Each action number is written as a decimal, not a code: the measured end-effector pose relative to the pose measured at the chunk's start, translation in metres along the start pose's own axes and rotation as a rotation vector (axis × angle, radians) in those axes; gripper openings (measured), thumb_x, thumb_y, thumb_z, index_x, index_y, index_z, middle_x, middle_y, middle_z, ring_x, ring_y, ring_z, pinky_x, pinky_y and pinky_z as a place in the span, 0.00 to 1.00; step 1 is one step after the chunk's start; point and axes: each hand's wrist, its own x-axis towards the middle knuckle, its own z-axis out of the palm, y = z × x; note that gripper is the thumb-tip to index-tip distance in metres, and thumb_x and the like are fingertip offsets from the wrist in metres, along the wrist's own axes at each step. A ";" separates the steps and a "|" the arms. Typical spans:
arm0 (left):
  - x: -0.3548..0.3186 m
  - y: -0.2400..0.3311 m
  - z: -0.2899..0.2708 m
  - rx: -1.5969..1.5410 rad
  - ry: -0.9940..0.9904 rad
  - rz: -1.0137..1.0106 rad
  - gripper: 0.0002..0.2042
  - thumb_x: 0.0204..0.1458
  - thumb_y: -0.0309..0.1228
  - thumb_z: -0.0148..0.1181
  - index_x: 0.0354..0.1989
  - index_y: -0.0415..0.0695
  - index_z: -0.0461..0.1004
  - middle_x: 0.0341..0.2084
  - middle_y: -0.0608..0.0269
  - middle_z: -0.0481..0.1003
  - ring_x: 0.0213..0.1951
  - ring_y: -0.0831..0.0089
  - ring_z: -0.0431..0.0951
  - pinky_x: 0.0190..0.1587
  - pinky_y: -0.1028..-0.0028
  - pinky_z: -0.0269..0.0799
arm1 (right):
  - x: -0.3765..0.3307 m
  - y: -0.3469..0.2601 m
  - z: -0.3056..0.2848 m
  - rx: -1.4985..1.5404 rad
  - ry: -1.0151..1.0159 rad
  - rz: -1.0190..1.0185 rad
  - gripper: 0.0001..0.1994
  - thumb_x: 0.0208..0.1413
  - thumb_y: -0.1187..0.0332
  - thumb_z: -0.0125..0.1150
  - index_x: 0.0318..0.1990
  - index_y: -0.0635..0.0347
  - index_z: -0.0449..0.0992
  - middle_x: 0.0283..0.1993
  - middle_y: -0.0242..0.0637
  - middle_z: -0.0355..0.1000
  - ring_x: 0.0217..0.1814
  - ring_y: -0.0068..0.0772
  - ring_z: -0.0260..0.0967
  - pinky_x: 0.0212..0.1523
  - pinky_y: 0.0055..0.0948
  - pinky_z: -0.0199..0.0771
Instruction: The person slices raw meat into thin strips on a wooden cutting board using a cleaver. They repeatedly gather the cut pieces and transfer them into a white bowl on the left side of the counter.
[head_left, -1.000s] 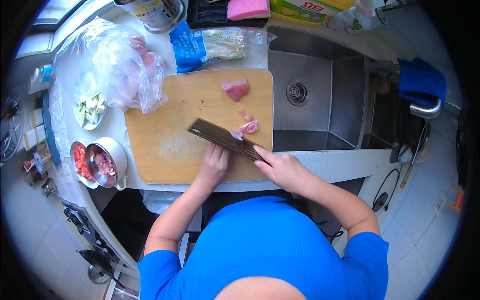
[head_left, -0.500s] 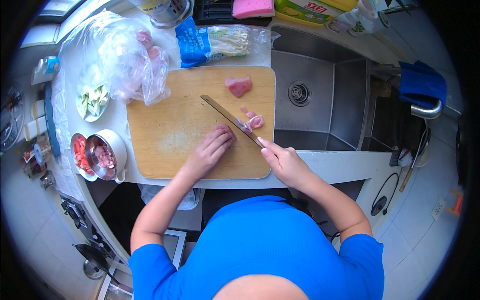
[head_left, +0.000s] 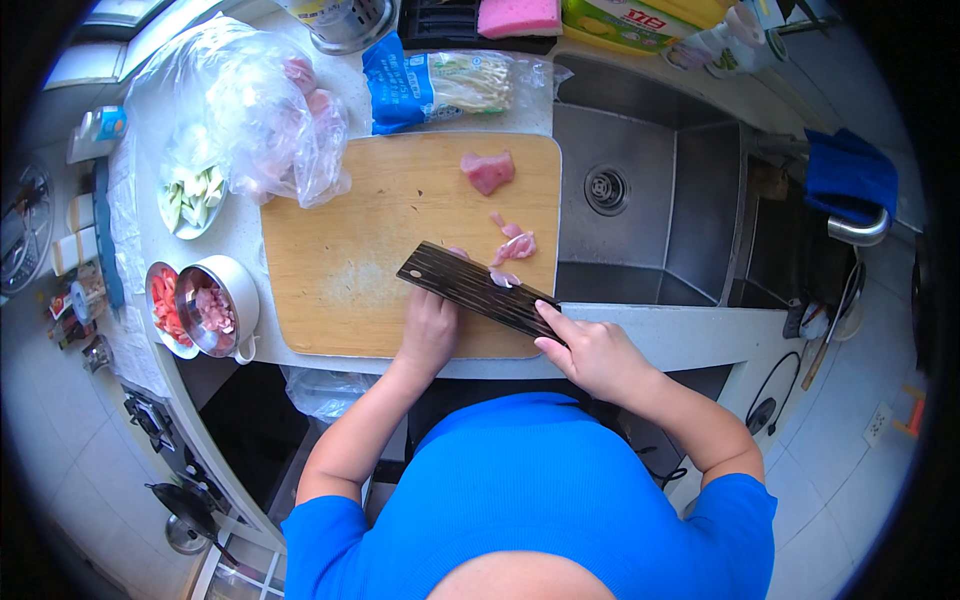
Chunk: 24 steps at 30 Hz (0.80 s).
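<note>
My right hand (head_left: 590,348) grips a cleaver (head_left: 470,285) with a dark, streaked broad blade. The blade is tilted over the wooden cutting board (head_left: 320,290), its wide face showing. Just below it is my left hand (head_left: 432,325), fingers curled and their tips hidden by the blade. A bit of raw meat (head_left: 457,252) peeks out past the blade's far edge. One thin meat slice (head_left: 504,278) clings to the blade. Beyond that lie a pale trimmed piece of meat (head_left: 515,246) and small scraps. A larger pink chunk of meat (head_left: 487,172) rests at the board's far right.
Left of the board stand a white pot (head_left: 238,300) holding diced meat, a dish of red pieces (head_left: 163,300) and a plate of pale green slices (head_left: 192,200). A plastic bag (head_left: 260,120) overlaps the board's corner. Enoki mushrooms (head_left: 465,82) lie behind; a sink (head_left: 640,190) adjoins right.
The cleaver has turned from edge-down to showing its broad face, and a slice now sticks to it. My left hand has drawn slightly toward me and its fingertips are now covered.
</note>
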 end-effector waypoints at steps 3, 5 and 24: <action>-0.005 -0.001 0.003 0.018 -0.013 0.003 0.22 0.46 0.19 0.52 0.53 0.28 0.68 0.54 0.39 0.67 0.56 0.42 0.67 0.59 0.54 0.64 | 0.009 -0.003 -0.005 0.031 -0.073 0.041 0.24 0.61 0.56 0.54 0.58 0.65 0.68 0.27 0.52 0.75 0.26 0.55 0.75 0.29 0.45 0.76; -0.008 -0.003 0.005 0.028 -0.015 0.007 0.22 0.46 0.19 0.52 0.52 0.27 0.68 0.54 0.38 0.67 0.56 0.40 0.67 0.60 0.53 0.63 | 0.028 -0.006 -0.003 0.056 -0.086 0.026 0.23 0.62 0.57 0.54 0.58 0.64 0.68 0.29 0.53 0.75 0.28 0.56 0.75 0.31 0.45 0.77; -0.016 -0.009 0.015 0.037 0.074 0.034 0.21 0.42 0.17 0.58 0.50 0.33 0.72 0.47 0.42 0.72 0.50 0.41 0.71 0.55 0.53 0.68 | 0.016 0.000 -0.020 0.026 -0.104 -0.022 0.24 0.62 0.54 0.52 0.56 0.65 0.70 0.27 0.55 0.75 0.30 0.54 0.76 0.32 0.45 0.76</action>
